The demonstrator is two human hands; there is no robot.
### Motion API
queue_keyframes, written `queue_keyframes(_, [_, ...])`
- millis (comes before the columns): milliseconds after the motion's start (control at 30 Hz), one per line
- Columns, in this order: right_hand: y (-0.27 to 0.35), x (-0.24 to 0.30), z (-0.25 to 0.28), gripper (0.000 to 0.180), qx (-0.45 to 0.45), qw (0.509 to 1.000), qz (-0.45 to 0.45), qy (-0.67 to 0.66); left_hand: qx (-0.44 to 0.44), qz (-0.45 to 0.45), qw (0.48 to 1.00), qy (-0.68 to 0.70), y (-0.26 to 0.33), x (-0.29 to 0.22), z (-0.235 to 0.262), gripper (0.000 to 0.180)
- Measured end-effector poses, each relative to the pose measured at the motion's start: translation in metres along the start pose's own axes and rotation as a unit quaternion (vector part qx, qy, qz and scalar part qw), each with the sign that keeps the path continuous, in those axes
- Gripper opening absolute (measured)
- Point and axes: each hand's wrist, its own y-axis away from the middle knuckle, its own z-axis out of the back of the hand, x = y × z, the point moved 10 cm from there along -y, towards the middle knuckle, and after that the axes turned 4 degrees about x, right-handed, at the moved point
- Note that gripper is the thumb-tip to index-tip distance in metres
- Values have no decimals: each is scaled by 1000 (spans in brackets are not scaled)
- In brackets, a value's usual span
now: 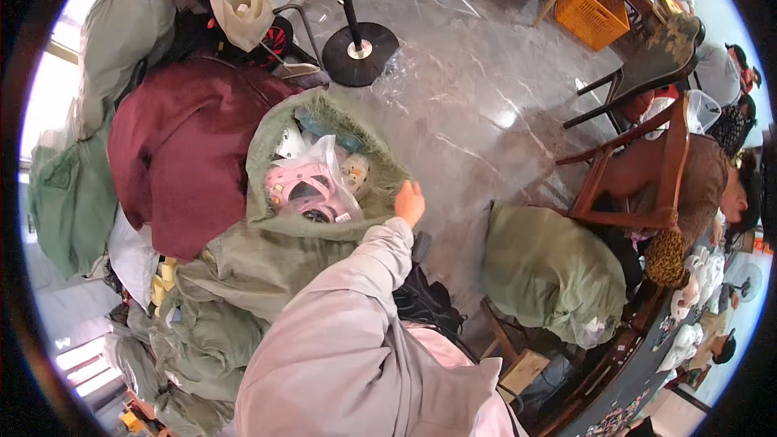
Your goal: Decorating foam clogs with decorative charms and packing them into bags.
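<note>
My left hand (409, 203) is closed on the frayed rim of a green woven sack (376, 133), at the rim's right side. The sack's mouth gapes upward. Inside lies a pair of pink clogs (301, 184) in a clear plastic bag. Beside it are a beige clog (356, 171) and a white clog (290, 142), with bluish wrapped items behind them. The sack's lower part bulges toward me, under my grey sleeve. My right hand is not in view.
A maroon cloth bundle (190, 146) lies left of the sack, with more green sacks (206, 336) nearer me. Another full green sack (550, 271) sits at right by a wooden chair frame (627, 154). A round black stand base (360, 55) and an orange crate (591, 12) are farther off. People sit along the right.
</note>
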Motion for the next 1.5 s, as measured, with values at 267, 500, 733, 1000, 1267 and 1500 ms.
queue_keyframes(267, [20, -22, -71, 24, -42, 996, -38, -70, 150, 30, 988, -1, 41, -54, -47, 44])
queue_keyframes(500, [50, -86, -104, 23, -53, 993, -58, -92, 173, -65, 982, -49, 104, -84, -64, 35])
queue_keyframes(733, [93, -154, -126, 24, -44, 985, -92, -139, 297, -118, 940, -120, 236, -136, -164, 32])
queue_keyframes(1000, [142, -192, -203, 25, -140, 925, -190, -298, 484, -174, 858, -4, 367, -183, -303, 33])
queue_keyframes(1267, [182, -151, -270, 26, -66, 910, -286, -293, 513, -191, 833, -76, 412, -179, -370, 44])
queue_keyframes(1500, [176, -93, -260, 24, -74, 887, -320, -325, 444, -305, 831, -138, 330, -173, -324, 42])
